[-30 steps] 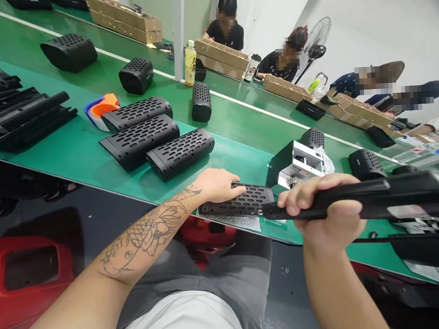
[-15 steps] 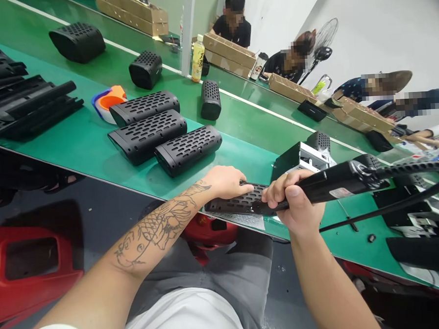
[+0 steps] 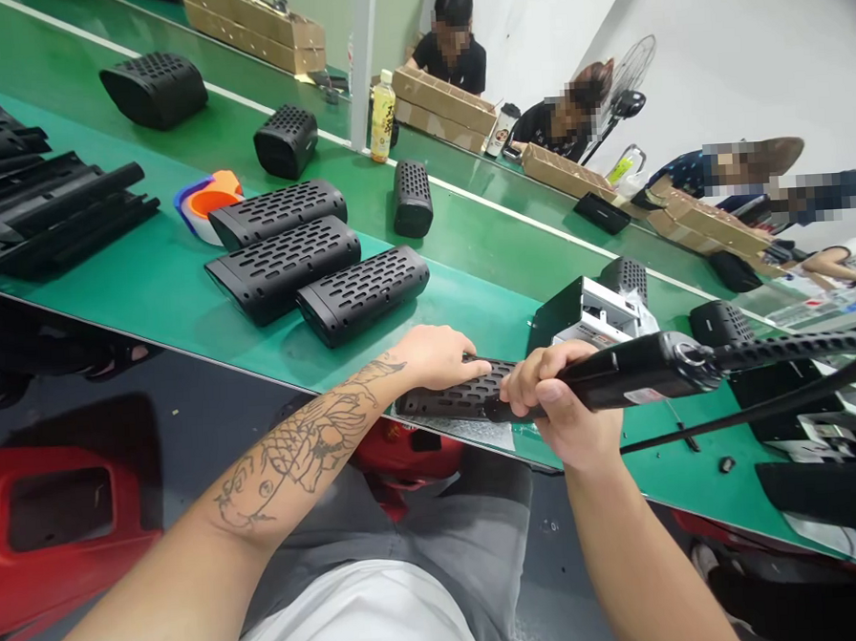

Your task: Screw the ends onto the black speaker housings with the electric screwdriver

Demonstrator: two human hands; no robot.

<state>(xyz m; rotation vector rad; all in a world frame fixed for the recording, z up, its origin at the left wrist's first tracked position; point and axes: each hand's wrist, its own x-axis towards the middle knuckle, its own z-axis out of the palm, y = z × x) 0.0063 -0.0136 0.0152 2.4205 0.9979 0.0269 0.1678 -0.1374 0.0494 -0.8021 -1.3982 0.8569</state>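
My left hand (image 3: 437, 355) lies closed over the left end of a black perforated speaker shell (image 3: 467, 398) at the near edge of the green belt (image 3: 182, 286), holding it down. My right hand (image 3: 558, 405) is wrapped round the grip of a black electric screwdriver (image 3: 639, 378), whose tip meets the shell's right end. A coiled cable (image 3: 788, 347) and a thin cord run off from the tool to the right.
Three finished black shells (image 3: 285, 261) lie side by side further left on the belt, next to an orange and blue tape roll (image 3: 203, 200). Black long parts (image 3: 42, 216) are stacked at far left. A grey metal fixture (image 3: 589, 317) stands behind my hands. Several seated people work across the belt.
My right hand has drawn the screwdriver leftward and down onto the shell's right end. My left hand has stayed on the shell.
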